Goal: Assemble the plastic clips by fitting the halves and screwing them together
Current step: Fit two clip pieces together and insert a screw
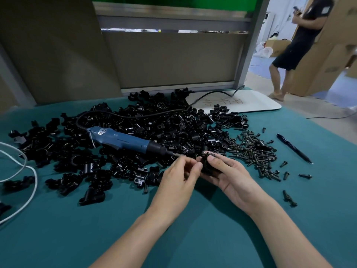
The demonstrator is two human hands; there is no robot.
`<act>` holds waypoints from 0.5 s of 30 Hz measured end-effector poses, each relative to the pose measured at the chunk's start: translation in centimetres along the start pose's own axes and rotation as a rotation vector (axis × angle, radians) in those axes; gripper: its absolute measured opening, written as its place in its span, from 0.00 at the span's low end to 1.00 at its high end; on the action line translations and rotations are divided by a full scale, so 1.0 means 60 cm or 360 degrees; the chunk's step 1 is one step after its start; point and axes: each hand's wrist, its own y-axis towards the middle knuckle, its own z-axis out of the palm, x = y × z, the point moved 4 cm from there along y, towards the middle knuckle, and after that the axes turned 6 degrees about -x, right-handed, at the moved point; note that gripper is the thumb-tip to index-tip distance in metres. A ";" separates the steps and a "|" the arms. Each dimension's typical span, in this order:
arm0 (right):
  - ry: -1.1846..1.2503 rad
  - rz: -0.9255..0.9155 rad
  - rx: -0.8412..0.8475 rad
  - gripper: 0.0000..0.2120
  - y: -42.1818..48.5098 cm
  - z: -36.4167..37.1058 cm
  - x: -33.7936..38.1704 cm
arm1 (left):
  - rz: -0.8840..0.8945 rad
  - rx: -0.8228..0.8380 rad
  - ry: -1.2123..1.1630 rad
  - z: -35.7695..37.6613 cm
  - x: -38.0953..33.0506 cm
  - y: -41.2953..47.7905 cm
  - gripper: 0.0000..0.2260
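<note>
A black plastic clip [207, 163] sits in my right hand [229, 175], whose fingers curl around it just above the green table [193, 229]. My left hand [179, 176] is right beside it, fingertips pinching at the clip's left side; what they hold is too small to tell. A large pile of black clip halves [135, 132] covers the table behind my hands. On that pile lies a blue electric screwdriver [123, 139], its tip pointing toward my hands. To the right, a heap of black screws [253, 151] lies close to my right hand.
A black pen [293, 148] lies at the right, with loose screws [288, 198] scattered near it. White cable [29, 171] loops at the left edge. A white board [241, 102] lies at the back, and a person [297, 45] stands beyond the table.
</note>
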 end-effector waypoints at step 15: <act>-0.0021 -0.0032 -0.0008 0.13 0.001 0.000 -0.002 | 0.0025 0.0064 0.0089 -0.002 -0.002 -0.001 0.09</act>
